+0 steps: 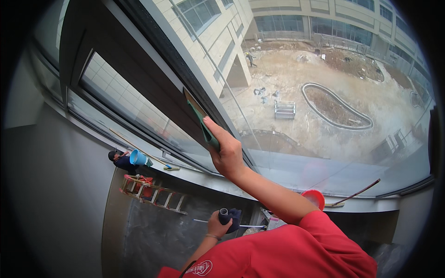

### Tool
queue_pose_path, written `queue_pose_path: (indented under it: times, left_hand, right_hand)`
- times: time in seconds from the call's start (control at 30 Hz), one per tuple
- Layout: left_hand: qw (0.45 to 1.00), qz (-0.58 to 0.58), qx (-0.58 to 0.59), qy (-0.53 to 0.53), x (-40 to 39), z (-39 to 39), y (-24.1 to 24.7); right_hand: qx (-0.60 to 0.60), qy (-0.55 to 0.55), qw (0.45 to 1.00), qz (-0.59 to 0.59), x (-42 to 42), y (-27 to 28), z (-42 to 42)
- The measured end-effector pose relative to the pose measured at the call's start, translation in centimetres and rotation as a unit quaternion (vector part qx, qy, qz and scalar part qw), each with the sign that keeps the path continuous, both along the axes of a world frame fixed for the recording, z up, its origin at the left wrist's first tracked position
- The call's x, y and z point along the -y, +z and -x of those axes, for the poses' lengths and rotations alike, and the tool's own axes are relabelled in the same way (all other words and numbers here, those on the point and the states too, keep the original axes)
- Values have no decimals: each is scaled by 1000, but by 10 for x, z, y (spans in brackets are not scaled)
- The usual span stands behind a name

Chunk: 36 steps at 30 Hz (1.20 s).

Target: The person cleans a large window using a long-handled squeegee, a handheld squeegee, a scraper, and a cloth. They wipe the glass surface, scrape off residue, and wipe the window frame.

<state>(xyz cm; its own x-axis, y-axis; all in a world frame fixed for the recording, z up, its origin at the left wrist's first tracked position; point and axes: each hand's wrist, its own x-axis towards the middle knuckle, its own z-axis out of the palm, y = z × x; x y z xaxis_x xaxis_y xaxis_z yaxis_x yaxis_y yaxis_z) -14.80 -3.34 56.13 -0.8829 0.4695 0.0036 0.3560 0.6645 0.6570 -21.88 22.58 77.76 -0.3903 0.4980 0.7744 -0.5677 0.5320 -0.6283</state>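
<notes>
My right hand (227,153) is raised against a dark window frame (153,73), its fingers gripping a folded green pad (209,135). A thin brown strip (193,101) extends from the pad's upper end along the edge of the frame; I cannot tell what it is made of. Lower down, my left hand (218,225) holds a dark cylindrical handle (224,216) with a round grey end. Dark cloth (235,219) bunches beside that handle, close to the fingers. Large window glass (278,146) spans the area right of the frame.
Below, a stepladder (156,196) stands on the grey floor (153,229). A person (123,161) is beside a blue bucket (138,157) and a long-handled washer (170,168) at the sill (205,179). A red bucket (314,198) and a stick-handled tool (358,191) are at right.
</notes>
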Motion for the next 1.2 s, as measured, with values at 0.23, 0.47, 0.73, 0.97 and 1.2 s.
queue_pose_path:
  times: [0.23,0.47,0.73,0.97,1.2]
  left_hand:
    - [1000,6,1,-7,10,-1,-13]
    - [997,-55,52,31,12,-2,-21]
    - [982,-163,40,85,-16,13,4]
    - [994,-27,41,-99,-69,8,59]
    - [962,18,66,-264,-117,-17,46]
  right_hand:
    - [0,-10,1000,-6,4,2,0]
    - [0,-15,1000,-8,1,8,-2]
    - [73,97,989,-88,-15,-32,-74]
    - [471,62,868,-143,-35,-133,-160]
    - [518,50,851,-71,-15,-139,-185]
